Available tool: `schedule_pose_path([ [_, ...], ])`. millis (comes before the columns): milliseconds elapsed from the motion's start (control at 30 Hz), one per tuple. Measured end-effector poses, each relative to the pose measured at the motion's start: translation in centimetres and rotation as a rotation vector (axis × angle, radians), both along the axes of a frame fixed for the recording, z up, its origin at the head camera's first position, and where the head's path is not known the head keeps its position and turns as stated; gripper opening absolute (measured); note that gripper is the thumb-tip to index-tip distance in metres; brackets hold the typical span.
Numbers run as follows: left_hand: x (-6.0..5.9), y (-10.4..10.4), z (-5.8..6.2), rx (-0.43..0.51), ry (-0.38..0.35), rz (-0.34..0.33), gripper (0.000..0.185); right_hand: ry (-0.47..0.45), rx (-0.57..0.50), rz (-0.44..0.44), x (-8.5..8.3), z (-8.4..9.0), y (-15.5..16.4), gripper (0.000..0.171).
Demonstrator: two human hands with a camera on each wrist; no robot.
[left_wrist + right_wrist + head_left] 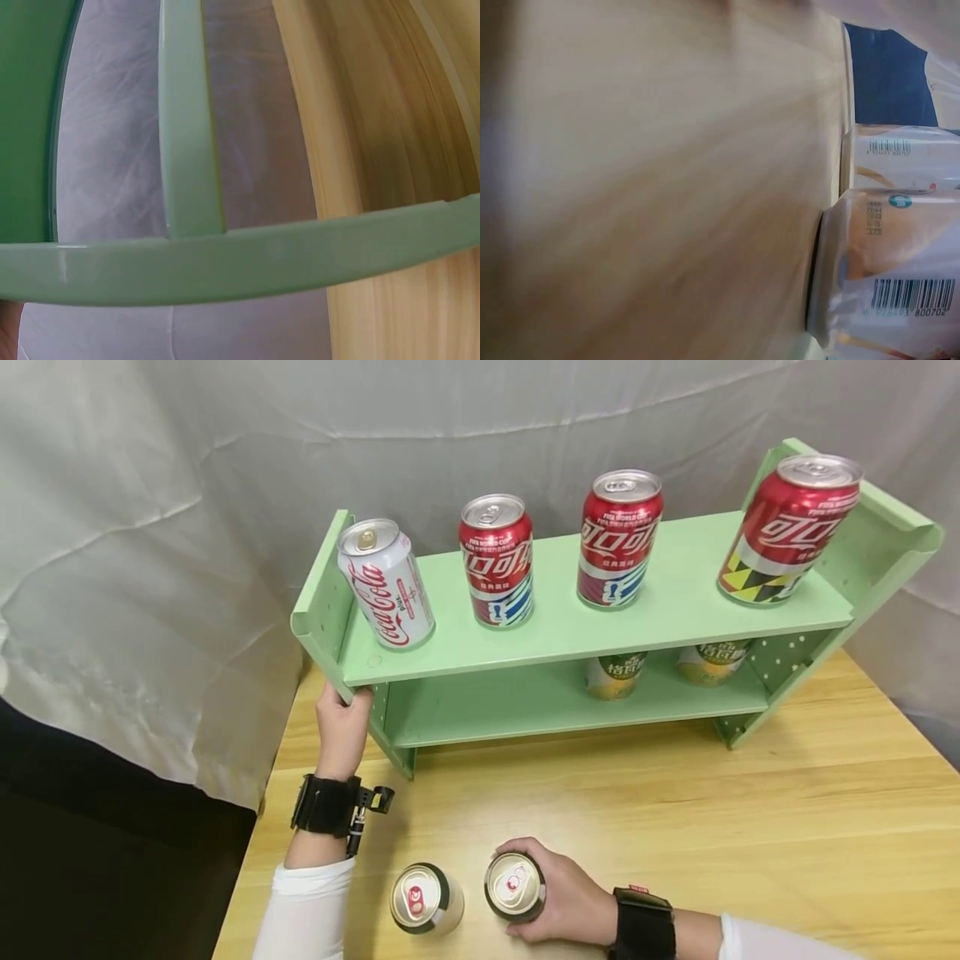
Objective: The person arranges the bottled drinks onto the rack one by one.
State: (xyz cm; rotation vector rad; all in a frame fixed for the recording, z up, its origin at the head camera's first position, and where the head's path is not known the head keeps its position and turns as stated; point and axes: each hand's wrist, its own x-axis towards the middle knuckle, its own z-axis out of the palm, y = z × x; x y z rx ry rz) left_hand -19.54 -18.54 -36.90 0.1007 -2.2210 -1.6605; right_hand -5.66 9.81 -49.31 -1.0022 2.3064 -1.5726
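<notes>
A light green two-tier shelf [570, 627] stands on the wooden table [750, 827]. My left hand [341, 727] grips its front left corner; the left wrist view shows the green shelf frame [225, 262] close up. My right hand [551, 893] is curled round a pale can [514, 886] standing on the table near the front edge; the right wrist view shows that can [892, 270] from the side with a barcode. A second pale can [423, 898] stands just left of it, untouched, and it shows as a can [904, 154] behind the held one.
On the top shelf stand a white Coca-Cola can [385, 583] and three red cans [497, 560], [619, 538], [787, 528]. Two yellow-green cans [615, 675], [712, 662] sit on the lower shelf at right. White cloth [150, 527] hangs behind and to the left.
</notes>
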Motion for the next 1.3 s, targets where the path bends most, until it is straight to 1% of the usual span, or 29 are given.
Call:
schedule_pose_path([
  [67,0.0,-0.1,-0.4,-0.001,-0.004,0.007,0.034,0.007,-0.002,0.003,0.1,-0.1,-0.1,0.079],
  [167,0.0,-0.2,-0.8,-0.008,-0.009,0.01,0.034,0.009,-0.008,0.005,0.2,-0.2,-0.2,0.079],
  [367,-0.1,-0.1,-0.7,-0.02,0.008,0.007,0.035,-0.011,-0.017,-0.013,0.2,-0.2,-0.4,0.079],
  [500,-0.1,0.0,-0.7,-0.023,0.006,0.0,0.037,-0.024,-0.011,-0.048,0.1,0.0,-0.4,0.079],
  [667,-0.1,-0.1,-0.7,-0.02,-0.004,-0.001,0.037,-0.022,0.017,-0.111,-0.1,0.7,-0.3,0.078],
  [833,-0.1,-0.1,-0.5,-0.022,-0.004,-0.002,0.035,-0.007,0.045,-0.139,-1.0,2.3,-0.1,0.078],
  [1033,-0.2,0.0,-0.3,-0.016,0.001,-0.006,0.034,0.025,0.046,-0.118,-2.4,5.0,0.6,0.081],
  [1300,-0.3,-0.2,-0.3,-0.025,0.005,-0.005,0.035,-0.017,0.011,-0.087,-3.5,7.6,1.3,0.078],
])
